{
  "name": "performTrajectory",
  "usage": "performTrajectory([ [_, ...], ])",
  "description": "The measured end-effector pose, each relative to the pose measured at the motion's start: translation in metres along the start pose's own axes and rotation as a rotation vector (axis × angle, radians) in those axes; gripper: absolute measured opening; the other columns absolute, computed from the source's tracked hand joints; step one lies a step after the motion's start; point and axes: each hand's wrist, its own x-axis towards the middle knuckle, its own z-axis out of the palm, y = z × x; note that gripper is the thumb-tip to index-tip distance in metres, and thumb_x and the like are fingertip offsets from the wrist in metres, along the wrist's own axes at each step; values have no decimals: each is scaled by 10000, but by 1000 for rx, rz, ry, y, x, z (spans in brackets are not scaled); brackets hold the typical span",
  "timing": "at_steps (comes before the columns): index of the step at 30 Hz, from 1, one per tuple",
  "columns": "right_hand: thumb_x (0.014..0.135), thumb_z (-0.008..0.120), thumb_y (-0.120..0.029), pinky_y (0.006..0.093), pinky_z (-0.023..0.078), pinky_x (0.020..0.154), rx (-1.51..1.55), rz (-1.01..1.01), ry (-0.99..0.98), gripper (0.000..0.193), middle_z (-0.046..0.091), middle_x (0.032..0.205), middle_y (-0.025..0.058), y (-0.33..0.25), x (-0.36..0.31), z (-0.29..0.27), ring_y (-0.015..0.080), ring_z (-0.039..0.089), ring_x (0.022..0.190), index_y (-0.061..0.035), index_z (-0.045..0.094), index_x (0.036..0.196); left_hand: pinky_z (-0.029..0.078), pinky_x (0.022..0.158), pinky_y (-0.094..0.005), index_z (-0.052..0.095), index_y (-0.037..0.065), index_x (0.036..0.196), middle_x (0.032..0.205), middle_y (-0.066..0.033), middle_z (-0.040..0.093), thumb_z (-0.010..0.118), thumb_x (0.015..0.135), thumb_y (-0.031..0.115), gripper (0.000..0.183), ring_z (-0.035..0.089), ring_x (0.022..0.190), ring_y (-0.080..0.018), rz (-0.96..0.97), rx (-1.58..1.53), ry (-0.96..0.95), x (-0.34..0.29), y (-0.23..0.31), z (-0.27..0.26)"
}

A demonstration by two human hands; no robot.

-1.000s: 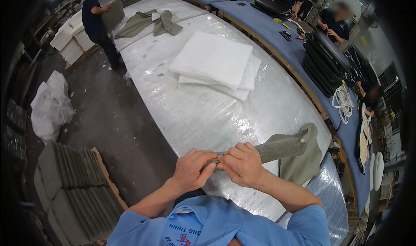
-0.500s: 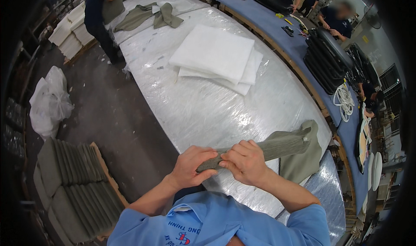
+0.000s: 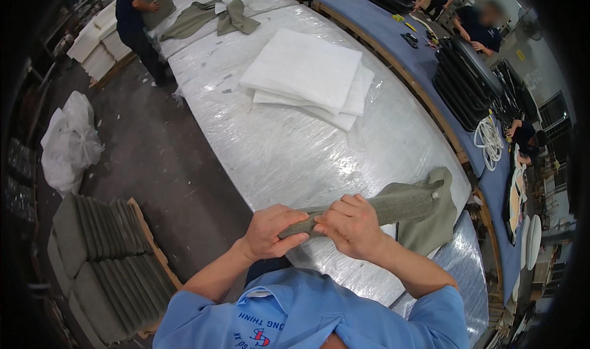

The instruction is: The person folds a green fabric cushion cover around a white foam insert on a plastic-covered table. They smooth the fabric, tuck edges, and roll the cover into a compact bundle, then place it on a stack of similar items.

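An olive-grey fabric-covered cushion (image 3: 402, 209) stands on its narrow edge in front of me, over the near end of the plastic-covered table. Around its left end my left hand (image 3: 270, 231) is closed, with thumb and fingers on opposite sides. My right hand (image 3: 351, 227) pinches the cover along the upper edge, just right of the left hand. What lies between those right fingertips is too small to make out. Beside the cushion's right end, a loose piece of olive cloth (image 3: 433, 231) spreads over the table.
White padding sheets (image 3: 301, 69) lie stacked on the silvery table (image 3: 230, 143). Olive cushions (image 3: 120, 263) are piled at lower left, below a white plastic bag (image 3: 72, 140). A person (image 3: 130, 17) handles a cushion at far left. Black cushions (image 3: 464, 78) stand on the blue table (image 3: 393, 57).
My right fingers have curled in a little more on the cushion's edge, and the cushion has shifted only slightly. At far left, the other person's cushion and arm have moved.
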Motion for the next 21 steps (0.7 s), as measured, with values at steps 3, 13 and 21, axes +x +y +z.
performTrajectory([
  [3, 879, 766, -356, 356, 425, 753, -46, -17, 34, 292, 651, 928, -5, 8, -4, -9, 201, 580, 818, -131, 721, 1061, 552, 669, -351, 725, 17, 1083, 920, -123, 737, 825, 804, 145, 323, 703, 771, -275, -43, 6, -17, 3, 1, -3],
  [13, 793, 815, -375, 313, 452, 722, -224, -214, 194, 397, 670, 1002, -5, 34, -18, -10, 167, 615, 833, -115, 729, 1082, 539, 649, -366, 721, -22, 1089, 877, -158, 727, 799, 799, 124, 334, 697, 724, -281, -37, -48, -6, 12, -6, -3],
  [21, 791, 817, -279, 304, 434, 644, -177, -178, 201, 285, 646, 916, -6, 32, -17, -9, 164, 573, 750, -98, 732, 994, 575, 715, -374, 683, 2, 1173, 1015, -151, 721, 813, 815, 204, 431, 718, 823, -295, -13, 224, -159, 29, 20, -14],
])
